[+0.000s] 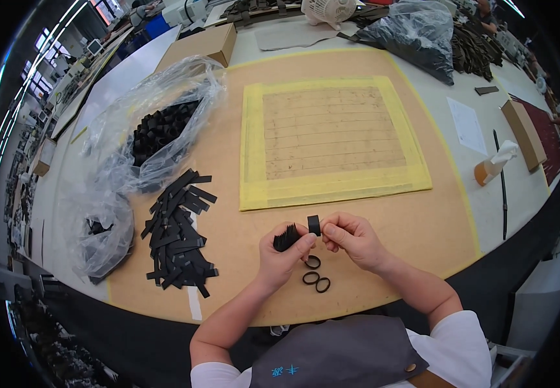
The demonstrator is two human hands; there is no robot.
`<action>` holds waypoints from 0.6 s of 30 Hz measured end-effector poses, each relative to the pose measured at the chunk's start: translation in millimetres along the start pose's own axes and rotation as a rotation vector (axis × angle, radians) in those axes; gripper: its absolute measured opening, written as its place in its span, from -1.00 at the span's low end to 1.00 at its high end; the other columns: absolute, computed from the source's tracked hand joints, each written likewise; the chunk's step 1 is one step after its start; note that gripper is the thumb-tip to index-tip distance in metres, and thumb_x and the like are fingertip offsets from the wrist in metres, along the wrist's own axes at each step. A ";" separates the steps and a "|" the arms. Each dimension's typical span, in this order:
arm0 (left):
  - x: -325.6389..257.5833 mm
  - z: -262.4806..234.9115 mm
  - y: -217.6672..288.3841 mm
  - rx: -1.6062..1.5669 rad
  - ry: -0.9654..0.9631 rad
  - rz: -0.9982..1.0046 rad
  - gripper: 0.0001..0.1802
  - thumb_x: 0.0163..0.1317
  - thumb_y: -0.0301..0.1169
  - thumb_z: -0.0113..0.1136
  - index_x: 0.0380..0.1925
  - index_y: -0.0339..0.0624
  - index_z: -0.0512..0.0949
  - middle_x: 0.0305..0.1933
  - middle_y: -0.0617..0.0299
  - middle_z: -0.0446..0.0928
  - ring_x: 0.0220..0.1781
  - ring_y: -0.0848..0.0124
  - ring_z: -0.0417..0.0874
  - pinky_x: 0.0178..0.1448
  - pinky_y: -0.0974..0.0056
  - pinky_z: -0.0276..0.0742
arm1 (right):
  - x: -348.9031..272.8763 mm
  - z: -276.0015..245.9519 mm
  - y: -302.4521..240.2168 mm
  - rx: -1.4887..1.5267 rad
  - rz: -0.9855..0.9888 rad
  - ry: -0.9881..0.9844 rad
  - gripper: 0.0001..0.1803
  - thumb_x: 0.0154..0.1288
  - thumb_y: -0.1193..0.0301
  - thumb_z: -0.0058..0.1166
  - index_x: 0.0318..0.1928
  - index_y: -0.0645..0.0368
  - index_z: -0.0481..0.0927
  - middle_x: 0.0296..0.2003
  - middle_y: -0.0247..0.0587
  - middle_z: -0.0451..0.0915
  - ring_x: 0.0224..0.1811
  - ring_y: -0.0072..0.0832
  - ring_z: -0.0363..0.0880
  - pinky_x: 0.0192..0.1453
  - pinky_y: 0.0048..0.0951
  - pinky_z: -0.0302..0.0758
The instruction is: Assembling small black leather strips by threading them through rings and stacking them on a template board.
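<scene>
Closed around a fanned stack of short black strips point(285, 238), my left hand point(276, 262) also has its thumb and finger at a black strip point(314, 224) bent into a loop. My right hand point(357, 242) pinches the other side of that loop with thumb and fingertips. On the table just below my hands lie three black rings: one ring point(313, 256) nearest the fingers, another ring point(304, 279) to its lower left, and a third ring point(328, 285) touching that one. To the left spreads a loose pile of flat black strips point(176, 239).
Clear plastic bags at the left hold black loops point(160, 129). Ahead is a panel edged in yellow tape point(338, 200). A spray bottle point(486, 171), a paper sheet point(466, 124) and a long dark rod point(504, 200) lie right. A cardboard box point(199, 44) stands far left.
</scene>
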State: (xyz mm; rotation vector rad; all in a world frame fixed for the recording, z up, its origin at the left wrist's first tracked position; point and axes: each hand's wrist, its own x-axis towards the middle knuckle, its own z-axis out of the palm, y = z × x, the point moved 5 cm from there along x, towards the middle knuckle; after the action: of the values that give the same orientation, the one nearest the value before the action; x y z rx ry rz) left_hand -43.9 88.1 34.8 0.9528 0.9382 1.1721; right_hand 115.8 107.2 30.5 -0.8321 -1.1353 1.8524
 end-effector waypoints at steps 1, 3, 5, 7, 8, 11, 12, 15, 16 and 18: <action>-1.4 0.2 1.1 0.004 -0.012 -0.004 -0.85 0.27 -0.43 0.28 -0.29 -0.28 0.54 -0.43 0.29 0.56 -0.49 0.62 0.50 -0.42 0.49 0.45 | -0.7 1.3 -0.1 0.018 0.013 0.004 -0.83 0.45 0.35 0.03 -0.17 0.20 0.54 -0.40 -0.45 0.51 -0.40 -0.72 0.42 -0.27 -0.63 0.41; -4.1 1.6 4.3 0.047 -0.028 0.011 -0.87 0.27 -0.44 0.27 -0.29 -0.26 0.55 -0.43 0.32 0.56 -0.48 0.64 0.50 -0.41 0.50 0.44 | -3.0 5.9 -3.5 0.034 0.011 -0.015 -0.83 0.43 0.35 0.06 -0.18 0.20 0.55 -0.42 -0.47 0.50 -0.40 -0.73 0.40 -0.27 -0.63 0.38; -7.9 -2.4 -0.5 0.147 -0.040 0.077 -0.88 0.26 -0.44 0.28 -0.31 -0.23 0.55 -0.46 0.37 0.52 -0.47 0.68 0.48 -0.41 0.52 0.41 | -4.4 6.8 0.8 -0.092 0.067 0.033 -0.87 0.39 0.37 0.11 -0.25 0.16 0.53 -0.43 -0.48 0.49 -0.40 -0.74 0.40 -0.29 -0.65 0.37; -5.8 0.9 -6.5 0.120 -0.087 0.012 -0.83 0.31 -0.36 0.24 -0.32 -0.23 0.54 -0.48 0.40 0.49 -0.48 0.69 0.45 -0.42 0.53 0.39 | -7.8 -0.3 7.3 -0.023 0.075 0.078 -0.89 0.34 0.41 0.16 -0.29 0.14 0.52 -0.43 -0.48 0.50 -0.41 -0.75 0.40 -0.31 -0.66 0.37; -4.3 0.2 -8.8 0.112 -0.082 -0.007 -0.80 0.34 -0.31 0.20 -0.33 -0.23 0.53 -0.50 0.40 0.47 -0.50 0.68 0.44 -0.43 0.52 0.38 | -7.5 -0.7 9.4 -0.025 0.062 0.064 -0.90 0.33 0.42 0.17 -0.28 0.14 0.52 -0.43 -0.47 0.50 -0.41 -0.75 0.41 -0.32 -0.67 0.37; -3.0 0.9 -12.7 0.150 -0.124 -0.016 -0.81 0.35 -0.32 0.18 -0.35 -0.21 0.52 -0.54 0.41 0.44 -0.52 0.68 0.43 -0.45 0.51 0.34 | -10.9 -1.5 8.5 -0.061 0.002 0.049 -0.91 0.31 0.46 0.18 -0.29 0.16 0.54 -0.46 -0.45 0.53 -0.43 -0.75 0.43 -0.34 -0.67 0.39; -3.7 0.9 -13.9 0.160 -0.146 -0.025 -0.83 0.36 -0.34 0.16 -0.33 -0.22 0.52 -0.52 0.40 0.47 -0.51 0.67 0.44 -0.42 0.52 0.34 | -11.7 2.2 6.2 -0.066 -0.013 0.019 -0.91 0.31 0.46 0.18 -0.29 0.16 0.54 -0.46 -0.45 0.53 -0.43 -0.75 0.43 -0.34 -0.67 0.39; -5.2 -3.5 -16.2 0.204 -0.112 0.043 -0.84 0.32 -0.38 0.19 -0.37 -0.23 0.52 -0.53 0.42 0.43 -0.50 0.68 0.39 -0.42 0.50 0.29 | -11.5 6.4 3.5 -0.167 -0.035 0.033 -0.91 0.30 0.48 0.18 -0.31 0.21 0.55 -0.47 -0.44 0.55 -0.45 -0.75 0.43 -0.37 -0.69 0.39; -4.8 -4.3 -15.2 0.208 -0.106 0.058 -0.84 0.32 -0.38 0.19 -0.37 -0.23 0.52 -0.53 0.42 0.43 -0.50 0.68 0.39 -0.42 0.50 0.29 | -10.6 6.9 4.7 -0.173 -0.045 0.021 -0.91 0.30 0.48 0.18 -0.31 0.21 0.55 -0.47 -0.44 0.55 -0.45 -0.75 0.43 -0.37 -0.69 0.39; -4.8 -5.6 -8.1 0.336 -0.074 0.185 -0.84 0.29 -0.40 0.22 -0.41 -0.24 0.52 -0.53 0.43 0.39 -0.48 0.67 0.33 -0.41 0.47 0.25 | -8.2 6.5 7.6 -0.172 -0.051 0.021 -0.91 0.29 0.48 0.18 -0.31 0.21 0.54 -0.46 -0.44 0.55 -0.46 -0.76 0.43 -0.36 -0.69 0.38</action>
State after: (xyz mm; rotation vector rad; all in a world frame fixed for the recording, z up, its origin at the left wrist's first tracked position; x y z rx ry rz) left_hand -47.4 82.9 25.8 1.3681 1.0232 1.1439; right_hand 112.1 95.4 27.1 -0.9082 -1.3040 1.7179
